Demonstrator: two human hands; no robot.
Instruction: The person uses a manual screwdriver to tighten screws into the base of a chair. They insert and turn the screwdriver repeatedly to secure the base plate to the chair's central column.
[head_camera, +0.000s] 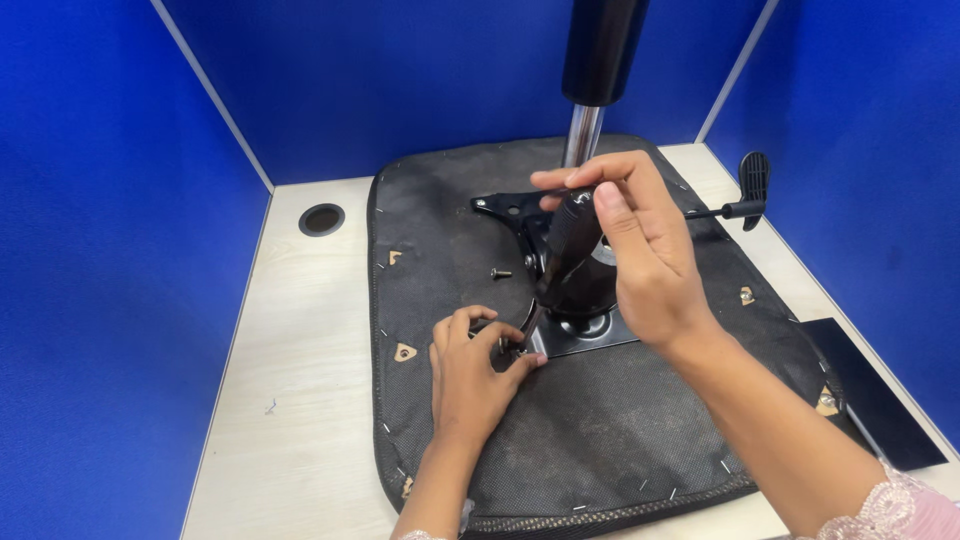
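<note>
Starting at the left, the table (300, 330) has a round cable hole (321, 219) near the back; it is a plain opening and nothing shows inside it. The upturned seat (450, 420) lies flat on the table, its fabric underside facing you. Your left hand (468, 372) rests on the fabric with the fingers (505, 340) pinched narrow around a small screw at the front-left corner of the metal plate (580, 335). A loose screw (501, 272) lies on the fabric just beyond. Your right hand (640, 250) is closed around the black handle of the screwdriver (568, 250), whose tip angles down to that same corner. The screwdriver looks light and stiff; grip it high on the handle. Small screws are likely slippery. A chrome column (582, 135) rises from the plate, and a lever (745, 200) juts right.
</note>
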